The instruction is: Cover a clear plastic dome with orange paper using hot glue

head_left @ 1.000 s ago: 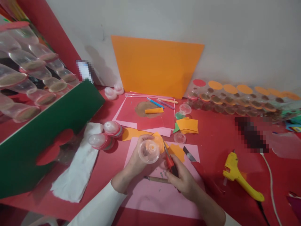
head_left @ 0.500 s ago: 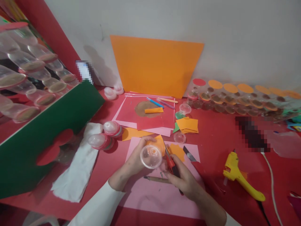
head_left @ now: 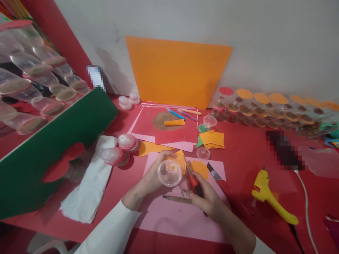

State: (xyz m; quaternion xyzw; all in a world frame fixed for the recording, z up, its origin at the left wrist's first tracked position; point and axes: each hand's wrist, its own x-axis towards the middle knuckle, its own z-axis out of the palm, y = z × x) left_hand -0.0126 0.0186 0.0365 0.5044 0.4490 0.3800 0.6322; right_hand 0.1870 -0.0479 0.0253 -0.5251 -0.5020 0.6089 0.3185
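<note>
My left hand [head_left: 156, 171] is closed on a clear plastic cup [head_left: 169, 179], mouth toward me, and a small piece of orange paper [head_left: 178, 161] just behind it. My right hand [head_left: 208, 195] grips scissors [head_left: 194, 183] with red and black handles, their blades at the right edge of the orange piece. A brown pen-like stick [head_left: 177, 199] runs to my right fingers; I cannot tell whether it is held. Below lies a pink sheet [head_left: 182, 225] bearing an orange paper cutout [head_left: 200, 169] and a dark cutter blade [head_left: 214, 171].
A yellow glue gun [head_left: 270, 197] lies at right, near a white cable [head_left: 305, 204]. At left stand a green board [head_left: 53, 155], a white cloth [head_left: 87, 187] and plastic cups [head_left: 113, 156]. Orange squares [head_left: 213, 139] lie beyond my hands; an orange board [head_left: 178, 72] leans on the wall.
Both hands stay nearly in place, the cup and scissors still in them. The whole view has shifted slightly.
</note>
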